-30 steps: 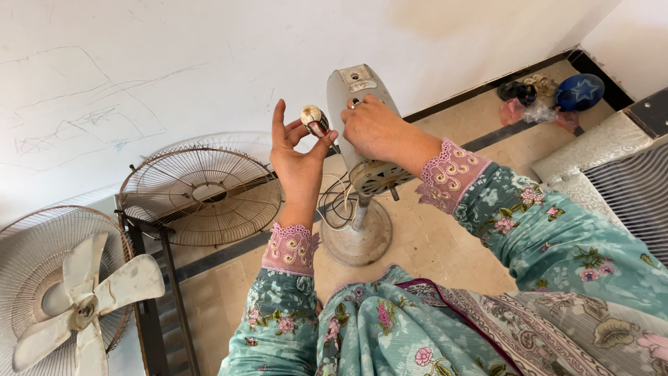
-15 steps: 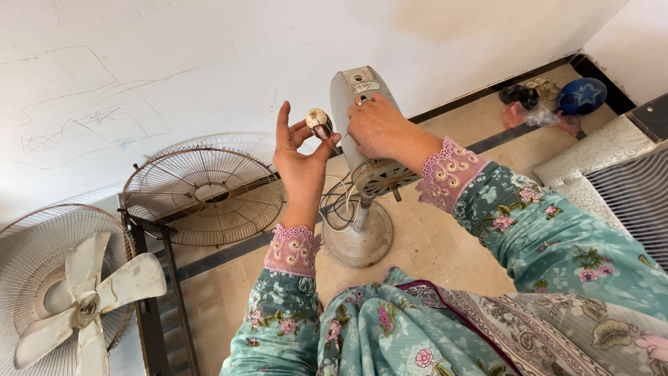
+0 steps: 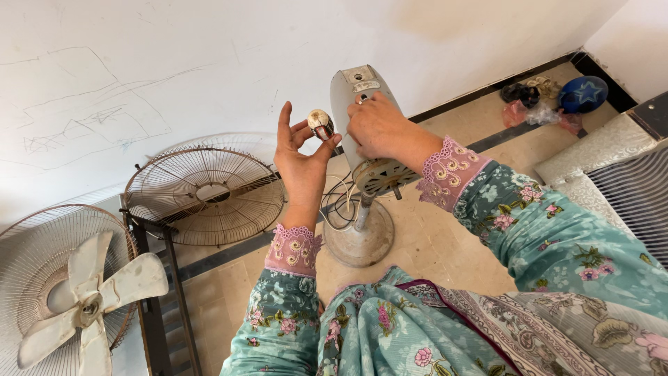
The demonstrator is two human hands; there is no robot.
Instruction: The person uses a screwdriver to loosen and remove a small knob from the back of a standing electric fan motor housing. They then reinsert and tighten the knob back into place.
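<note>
A grey fan motor housing stands on a pole with a round base on the tiled floor, loose wires hanging under it. My left hand is raised beside it, holding a small round whitish knob between thumb and fingers. My right hand grips the side of the housing near its upper part, fingers curled over a small fitting I cannot make out.
A bare wire fan guard leans on the white wall. At lower left a fan with white blades sits in its cage. A dark metal frame stands between them. Small bags and a blue lid lie in the far corner; a cushion is at right.
Both hands and the housing have stayed together. My left hand has kept the knob raised, shifting slightly. The view has moved a little.
</note>
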